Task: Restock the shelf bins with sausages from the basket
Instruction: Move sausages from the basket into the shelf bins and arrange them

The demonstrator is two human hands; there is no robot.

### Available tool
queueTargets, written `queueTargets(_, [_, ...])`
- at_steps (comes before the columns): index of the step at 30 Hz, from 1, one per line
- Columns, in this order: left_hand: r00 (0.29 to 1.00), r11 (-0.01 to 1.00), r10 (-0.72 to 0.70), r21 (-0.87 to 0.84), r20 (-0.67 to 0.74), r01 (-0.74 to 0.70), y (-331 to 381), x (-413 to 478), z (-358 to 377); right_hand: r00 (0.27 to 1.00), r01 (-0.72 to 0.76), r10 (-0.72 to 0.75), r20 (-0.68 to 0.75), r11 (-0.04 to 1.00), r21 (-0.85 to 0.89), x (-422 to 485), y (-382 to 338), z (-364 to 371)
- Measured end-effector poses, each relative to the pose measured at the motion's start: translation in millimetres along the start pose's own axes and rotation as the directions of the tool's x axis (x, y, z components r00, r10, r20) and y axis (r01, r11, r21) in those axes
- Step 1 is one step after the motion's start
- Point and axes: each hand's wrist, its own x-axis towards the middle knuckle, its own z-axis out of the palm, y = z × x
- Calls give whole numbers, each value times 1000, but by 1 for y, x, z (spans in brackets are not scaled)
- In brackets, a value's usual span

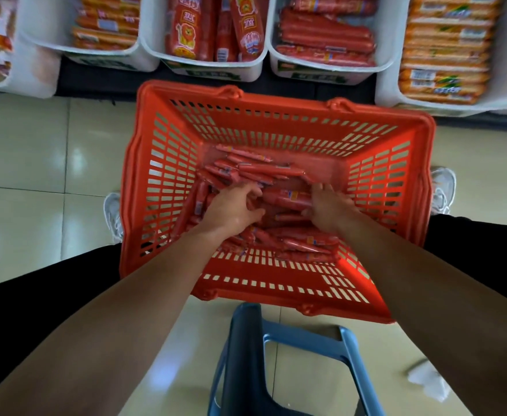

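An orange-red slotted basket (276, 121) stands on the floor in front of me, with several red sausages (261, 168) piled in its bottom. Both my hands reach down into it. My left hand (231, 207) lies on the pile left of centre, fingers curled around sausages. My right hand (328, 205) is on the pile to the right, its fingers closing over a sausage with a yellow-blue label. Beyond the basket, white shelf bins hold sausages: a bin with lion-print packs (216, 67) and a bin of plain red sausages (327, 72).
More white bins with orange packs stand at the left (105, 55) and far right (456, 103). A blue plastic stool (291, 355) is under me, close to the basket's near rim. My white shoes flank the basket on the tiled floor. A white scrap (429, 379) lies lower right.
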Motion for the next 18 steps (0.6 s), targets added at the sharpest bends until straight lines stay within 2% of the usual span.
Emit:
queueTargets(3, [986, 997, 59, 30, 153, -64, 14, -3, 16, 986, -134, 145, -77, 983, 126, -13, 7, 2])
queueTargets(6, [954, 999, -21, 32, 300, 12, 20, 0, 37, 969, -180, 204, -139, 969, 168, -20, 8, 11])
queueTargets(10, [892, 964, -148, 262, 427, 34, 21, 9, 57, 959, -243, 274, -73, 928, 282, -17, 7, 16])
queueTargets(12, [866, 963, -185, 264, 465, 64, 21, 15, 62, 960, -251, 278, -31, 906, 342, -17, 10, 19])
queueTargets(18, [802, 948, -229, 315, 552, 54, 22, 23, 74, 969, -209, 243, -36, 894, 395, -16, 13, 25])
